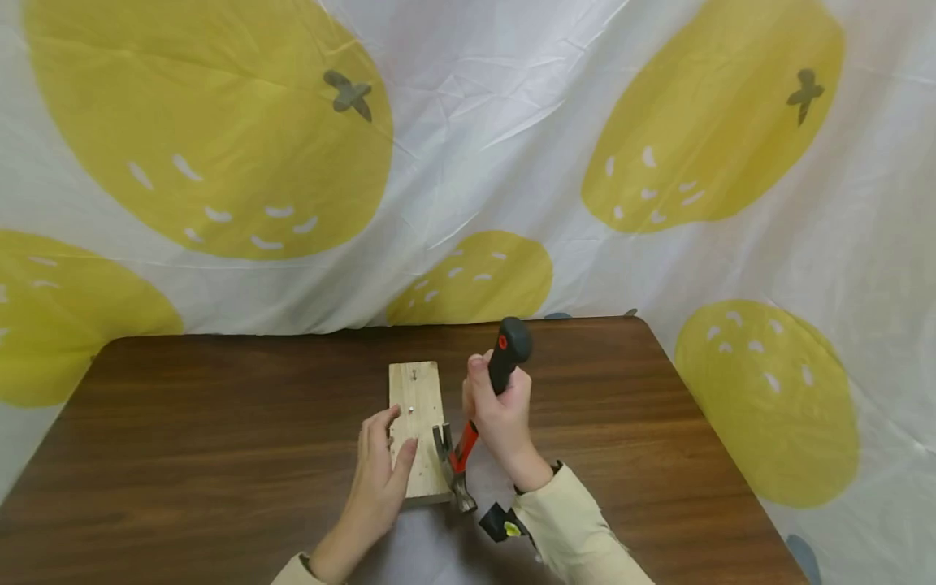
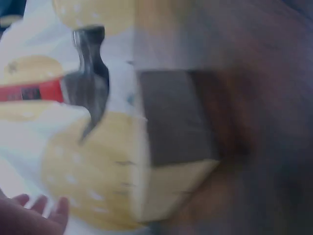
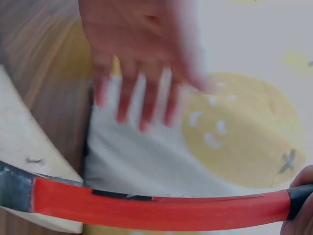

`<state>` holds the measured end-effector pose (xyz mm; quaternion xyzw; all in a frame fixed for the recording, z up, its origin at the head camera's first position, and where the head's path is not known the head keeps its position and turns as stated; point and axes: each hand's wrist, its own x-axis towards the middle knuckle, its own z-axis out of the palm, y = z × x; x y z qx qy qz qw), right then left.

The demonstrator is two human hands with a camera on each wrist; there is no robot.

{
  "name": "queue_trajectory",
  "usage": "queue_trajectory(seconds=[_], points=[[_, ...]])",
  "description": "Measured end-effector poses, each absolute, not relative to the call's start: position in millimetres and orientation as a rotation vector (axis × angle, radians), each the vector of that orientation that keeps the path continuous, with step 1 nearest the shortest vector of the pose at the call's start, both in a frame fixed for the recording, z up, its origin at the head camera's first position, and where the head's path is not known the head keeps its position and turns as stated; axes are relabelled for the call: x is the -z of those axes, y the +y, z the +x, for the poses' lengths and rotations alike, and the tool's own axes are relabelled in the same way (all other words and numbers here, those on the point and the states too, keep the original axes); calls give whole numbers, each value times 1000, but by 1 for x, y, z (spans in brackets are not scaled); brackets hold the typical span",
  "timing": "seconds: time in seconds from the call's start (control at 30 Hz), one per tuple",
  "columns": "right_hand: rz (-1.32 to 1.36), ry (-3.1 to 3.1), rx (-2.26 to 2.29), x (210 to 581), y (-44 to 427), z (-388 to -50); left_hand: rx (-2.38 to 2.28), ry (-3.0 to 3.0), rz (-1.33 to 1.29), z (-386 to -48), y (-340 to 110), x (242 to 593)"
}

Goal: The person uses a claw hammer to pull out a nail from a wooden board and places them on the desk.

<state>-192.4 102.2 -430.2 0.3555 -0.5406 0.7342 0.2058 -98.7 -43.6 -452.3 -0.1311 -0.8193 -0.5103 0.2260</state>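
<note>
In the head view, a pale wooden board (image 1: 422, 467) lies lengthwise on the table, with small nails on its upper half. My left hand (image 1: 369, 479) has its thumb and fingers apart over the board's left edge; whether it touches is unclear. In the right wrist view the fingers of a hand (image 3: 134, 54) hang spread. My right hand (image 1: 504, 414) grips the black handle end of a red-shafted claw hammer (image 1: 465, 445), handle up, its metal head beside the board's right edge. The left wrist view shows the hammer (image 2: 88, 83) beside the blurred board (image 2: 178, 117).
A brown wooden table (image 1: 219, 431) spreads beneath the hands. A white cloth with yellow fruit shapes (image 1: 468, 146) hangs behind it. A black object with a yellow-green mark (image 1: 497, 522) is by the right sleeve, near the table's front.
</note>
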Motion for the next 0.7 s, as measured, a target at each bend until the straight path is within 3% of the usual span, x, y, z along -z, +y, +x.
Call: queue_trajectory(seconds=[0.13, 0.27, 0.7], points=[[854, -1602, -2078, 415, 96, -187, 1460, -2518, -203, -100, -58, 469], [680, -1691, -2146, 372, 80, -167, 1513, -2699, -169, -100, -60, 482], [333, -1920, -2290, 357, 51, -206, 1510, -2820, -105, -101, -58, 494]])
